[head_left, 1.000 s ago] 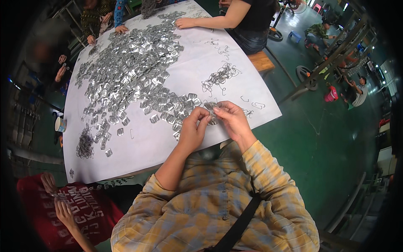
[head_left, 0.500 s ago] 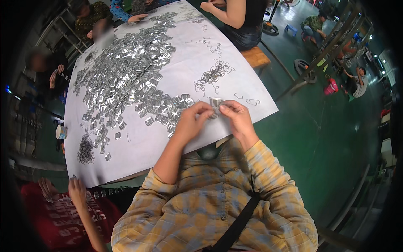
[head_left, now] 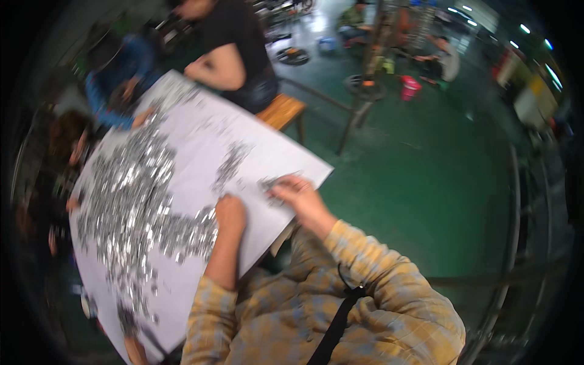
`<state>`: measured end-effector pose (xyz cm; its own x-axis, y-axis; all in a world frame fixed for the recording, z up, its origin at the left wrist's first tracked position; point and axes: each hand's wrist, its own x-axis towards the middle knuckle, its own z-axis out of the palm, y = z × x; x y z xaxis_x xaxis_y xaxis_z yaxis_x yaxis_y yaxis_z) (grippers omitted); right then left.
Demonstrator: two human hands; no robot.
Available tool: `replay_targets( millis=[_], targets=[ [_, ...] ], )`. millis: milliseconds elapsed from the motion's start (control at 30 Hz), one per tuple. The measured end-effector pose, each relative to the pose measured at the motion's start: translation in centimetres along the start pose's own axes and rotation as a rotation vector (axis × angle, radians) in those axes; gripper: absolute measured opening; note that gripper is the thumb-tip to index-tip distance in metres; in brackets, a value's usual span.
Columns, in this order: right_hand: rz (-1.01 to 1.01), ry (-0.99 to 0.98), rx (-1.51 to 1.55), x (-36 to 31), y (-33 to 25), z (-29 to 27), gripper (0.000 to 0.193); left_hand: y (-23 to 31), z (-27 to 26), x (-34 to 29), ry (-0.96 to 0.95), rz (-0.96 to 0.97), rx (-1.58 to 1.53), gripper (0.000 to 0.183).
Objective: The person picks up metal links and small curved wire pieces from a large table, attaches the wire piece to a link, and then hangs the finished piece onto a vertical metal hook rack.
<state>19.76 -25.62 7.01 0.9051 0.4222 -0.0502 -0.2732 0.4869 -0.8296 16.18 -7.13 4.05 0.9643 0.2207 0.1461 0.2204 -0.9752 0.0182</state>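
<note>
The whole picture is smeared by motion. My right hand (head_left: 297,193) is above the table's near right edge, its thumb and fingers pinched on a small bunch of silver metal pieces (head_left: 270,185). How the pieces hang together is too blurred to tell. My left hand (head_left: 231,213) is low over the white tabletop (head_left: 210,155), knuckles up and fingers curled; whatever it may hold is hidden. Just beyond it lies a loose heap of thin wire hooks (head_left: 233,163). A broad pile of small shiny metal pieces (head_left: 131,194) spreads to its left.
Across the table sit a person in black (head_left: 234,55) on a wooden bench (head_left: 281,112) and a person in blue (head_left: 121,79). Other workers' hands reach in along the left edge. A pink bucket (head_left: 409,88) stands on the green floor (head_left: 420,201).
The view has swung right, so the table appears farther left. My hands have parted: the right keeps the metal pieces, while the left has moved toward the wire hooks.
</note>
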Motion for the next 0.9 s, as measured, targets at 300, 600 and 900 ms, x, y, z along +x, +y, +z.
replay_targets(
  millis=[300, 600, 900],
  targets=[
    [0.039, -0.092, 0.077, -0.1, 0.3, 0.5, 0.014, -1.4, -0.1, 1.1, 0.052, 0.015, -0.054, 0.014],
    [0.078, -0.127, 0.03, -0.8, 0.9, 2.6, 0.013, -0.1, -7.5, -4.1, 0.201, -0.143, -1.323, 0.003],
    [0.144, -0.12, 0.108, -2.3, 0.3, 5.1, 0.013, 1.3, -8.3, -5.9, 0.559, 0.064, -1.13, 0.006]
  ],
)
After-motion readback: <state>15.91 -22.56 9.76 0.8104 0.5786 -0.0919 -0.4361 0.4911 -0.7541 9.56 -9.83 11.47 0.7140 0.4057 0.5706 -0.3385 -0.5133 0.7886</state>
